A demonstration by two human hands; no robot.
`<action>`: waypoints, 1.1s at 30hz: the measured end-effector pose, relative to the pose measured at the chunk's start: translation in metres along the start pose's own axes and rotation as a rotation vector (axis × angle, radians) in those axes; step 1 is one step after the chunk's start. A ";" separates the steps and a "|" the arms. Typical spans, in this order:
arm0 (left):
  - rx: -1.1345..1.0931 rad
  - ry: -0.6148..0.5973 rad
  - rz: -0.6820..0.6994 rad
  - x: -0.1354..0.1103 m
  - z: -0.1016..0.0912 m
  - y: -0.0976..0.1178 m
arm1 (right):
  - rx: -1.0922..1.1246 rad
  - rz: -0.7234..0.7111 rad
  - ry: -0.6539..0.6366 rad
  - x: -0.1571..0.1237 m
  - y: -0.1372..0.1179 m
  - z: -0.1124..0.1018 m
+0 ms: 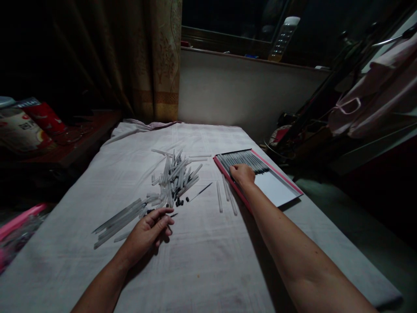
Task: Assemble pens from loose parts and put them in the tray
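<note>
My left hand [153,229] is low over the cloth in front of the pile, thumb and index finger closed on a thin pen refill [174,215] whose dark tip sticks out. My right hand [243,174] is curled at the left edge of a flat box [282,191] with pink sides; whatever its fingers hold is hidden. Inside the box, a row of pens [239,157] with dark ends lies side by side. A loose heap of clear pen barrels and caps [176,176] lies beyond my left hand. Several small black plugs [180,202] lie at its near edge.
A lone refill [200,191] and some clear tubes [226,191] lie between heap and box. Long barrels [119,222] lie at the left. A white cloth [198,269] covers the table. A dark side table [94,134] holds a container [24,130]; a bottle [284,39] stands on the sill.
</note>
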State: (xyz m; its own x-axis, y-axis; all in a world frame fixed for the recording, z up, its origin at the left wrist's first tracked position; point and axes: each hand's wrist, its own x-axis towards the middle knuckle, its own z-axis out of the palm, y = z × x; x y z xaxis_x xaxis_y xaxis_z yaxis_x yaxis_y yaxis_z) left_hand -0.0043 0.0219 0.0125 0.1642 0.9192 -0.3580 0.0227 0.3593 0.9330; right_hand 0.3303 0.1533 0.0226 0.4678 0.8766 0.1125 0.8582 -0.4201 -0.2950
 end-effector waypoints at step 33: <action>1.296 0.635 0.374 0.010 -0.086 -0.004 | 0.052 -0.620 -0.121 -0.049 -0.065 0.009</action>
State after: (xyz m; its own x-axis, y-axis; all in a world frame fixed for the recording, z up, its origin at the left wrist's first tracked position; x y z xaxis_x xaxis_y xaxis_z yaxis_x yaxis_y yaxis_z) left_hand -0.0872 0.0431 0.0023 -0.0799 0.9610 0.2647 0.9720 0.0162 0.2346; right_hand 0.2495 0.1401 0.0283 -0.1425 0.9750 0.1703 0.9492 0.1834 -0.2559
